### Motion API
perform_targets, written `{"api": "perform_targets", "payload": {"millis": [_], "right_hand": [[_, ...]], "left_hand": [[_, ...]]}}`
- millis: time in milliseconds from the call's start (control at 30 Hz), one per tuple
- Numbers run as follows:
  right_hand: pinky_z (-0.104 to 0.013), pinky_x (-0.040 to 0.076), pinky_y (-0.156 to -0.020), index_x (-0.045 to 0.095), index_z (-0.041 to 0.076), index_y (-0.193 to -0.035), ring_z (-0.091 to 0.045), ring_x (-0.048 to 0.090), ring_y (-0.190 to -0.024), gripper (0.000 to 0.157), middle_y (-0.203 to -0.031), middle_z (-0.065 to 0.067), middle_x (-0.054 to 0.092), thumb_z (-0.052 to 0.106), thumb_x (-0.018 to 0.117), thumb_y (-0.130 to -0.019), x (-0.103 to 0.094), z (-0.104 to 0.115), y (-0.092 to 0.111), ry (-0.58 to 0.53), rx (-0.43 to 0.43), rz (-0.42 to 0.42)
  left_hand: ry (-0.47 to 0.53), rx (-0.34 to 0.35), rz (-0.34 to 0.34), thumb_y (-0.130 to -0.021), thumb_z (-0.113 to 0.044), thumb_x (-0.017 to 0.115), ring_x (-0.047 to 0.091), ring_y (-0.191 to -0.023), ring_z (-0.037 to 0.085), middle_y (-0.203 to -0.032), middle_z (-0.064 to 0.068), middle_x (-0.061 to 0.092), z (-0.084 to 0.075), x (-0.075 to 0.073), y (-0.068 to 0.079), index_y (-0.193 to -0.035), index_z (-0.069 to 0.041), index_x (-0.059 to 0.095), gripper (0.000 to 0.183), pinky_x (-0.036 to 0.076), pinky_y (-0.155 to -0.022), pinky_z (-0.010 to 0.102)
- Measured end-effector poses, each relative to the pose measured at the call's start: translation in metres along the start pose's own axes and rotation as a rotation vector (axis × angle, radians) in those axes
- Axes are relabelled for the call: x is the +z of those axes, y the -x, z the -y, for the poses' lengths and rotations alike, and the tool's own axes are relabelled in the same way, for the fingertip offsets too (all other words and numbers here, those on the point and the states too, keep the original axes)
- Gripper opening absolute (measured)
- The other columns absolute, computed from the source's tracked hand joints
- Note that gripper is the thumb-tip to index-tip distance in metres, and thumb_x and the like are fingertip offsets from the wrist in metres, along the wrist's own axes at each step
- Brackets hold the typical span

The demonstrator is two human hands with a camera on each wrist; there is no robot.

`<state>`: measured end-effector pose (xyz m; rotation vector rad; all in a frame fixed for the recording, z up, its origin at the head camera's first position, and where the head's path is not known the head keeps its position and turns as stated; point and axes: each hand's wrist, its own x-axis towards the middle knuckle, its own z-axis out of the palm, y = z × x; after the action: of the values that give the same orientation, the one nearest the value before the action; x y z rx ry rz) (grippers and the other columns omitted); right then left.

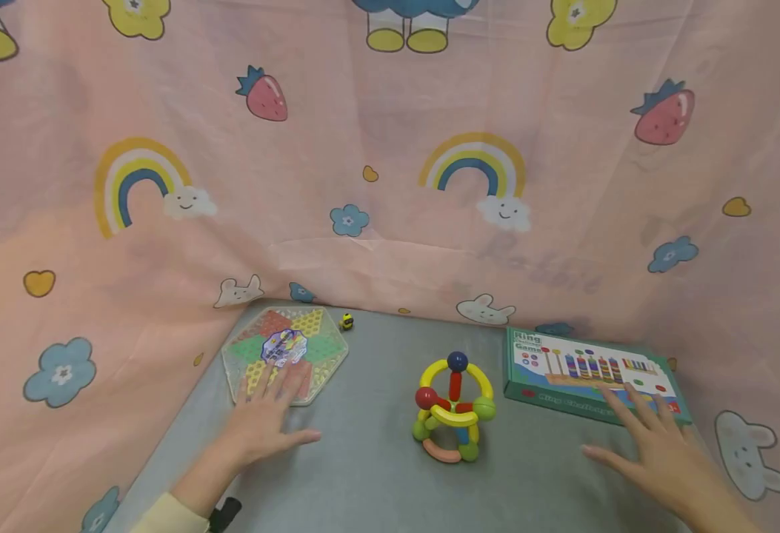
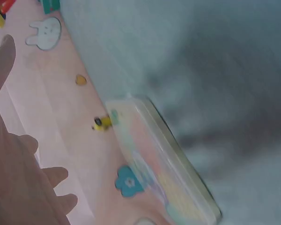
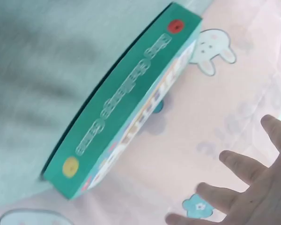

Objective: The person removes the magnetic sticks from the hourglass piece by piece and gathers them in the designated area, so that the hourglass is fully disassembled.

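My left hand (image 1: 263,422), fingers spread, is over the near edge of a hexagonal Chinese checkers board (image 1: 330,348) in a clear case and holds nothing. On the other side my right hand (image 1: 663,451) is spread too, its fingertips overlapping the near right part of a green Ring Challenge Game box (image 1: 563,400) in the head view. Between the hands stands a ball-and-rod toy (image 1: 455,407) with curved yellow rods and red, blue and green balls. Both wrist views show bare, extended fingers with nothing in them.
A tiny yellow and black figure (image 1: 346,322) stands just right of the board's far corner. The grey table (image 1: 376,459) meets a pink patterned cloth (image 1: 376,266) hanging behind it and at the sides. Something black (image 1: 225,514) shows beside the left sleeve.
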<state>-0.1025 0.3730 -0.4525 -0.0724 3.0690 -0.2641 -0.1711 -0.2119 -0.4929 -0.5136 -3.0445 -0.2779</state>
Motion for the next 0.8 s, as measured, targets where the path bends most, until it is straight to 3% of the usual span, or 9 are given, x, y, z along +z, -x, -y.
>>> {"api": "perform_targets", "payload": {"millis": [167,467,633,800], "right_hand": [[-0.087,0.032,-0.079,0.001,0.023,-0.164,-0.069,0.023,-0.134,0.103,-0.160,-0.036,0.016,0.074,0.052,-0.090,-0.001,0.020,-0.009,-0.101,0.035,0.045],[-0.080,0.039,-0.083,0.016,0.024,-0.163,-0.060,0.037,-0.134,0.093,-0.159,-0.026,0.032,0.070,0.054,-0.092,0.003,0.053,-0.016,-0.209,-0.013,0.016],[-0.079,0.039,-0.088,0.026,0.022,-0.161,-0.058,0.040,-0.134,0.087,-0.157,-0.025,0.038,0.068,0.054,-0.093,0.008,0.065,-0.019,-0.253,-0.020,-0.004],[-0.075,0.040,-0.094,0.039,0.013,-0.155,-0.054,0.045,-0.133,0.072,-0.150,-0.025,0.047,0.058,0.050,-0.100,0.014,0.076,-0.023,-0.293,-0.071,-0.031]], "left_hand": [[0.099,0.072,0.008,-0.079,-0.078,0.062,0.016,-0.153,0.045,-0.166,0.016,0.024,-0.024,0.014,-0.014,-0.162,-0.020,0.023,0.108,0.014,-0.116,0.073],[0.248,0.164,0.119,-0.085,-0.068,0.066,0.030,-0.148,0.044,-0.161,0.013,0.036,-0.066,0.048,-0.036,-0.159,-0.015,0.031,0.098,0.027,-0.116,0.066],[0.457,0.156,0.215,-0.085,-0.058,0.072,0.040,-0.143,0.037,-0.157,0.013,0.042,-0.090,0.063,-0.043,-0.156,-0.012,0.037,0.091,0.034,-0.114,0.060],[0.587,0.071,0.286,-0.084,-0.050,0.077,0.051,-0.134,0.032,-0.147,0.013,0.052,-0.122,0.081,-0.047,-0.150,-0.008,0.044,0.085,0.044,-0.109,0.053]]}}
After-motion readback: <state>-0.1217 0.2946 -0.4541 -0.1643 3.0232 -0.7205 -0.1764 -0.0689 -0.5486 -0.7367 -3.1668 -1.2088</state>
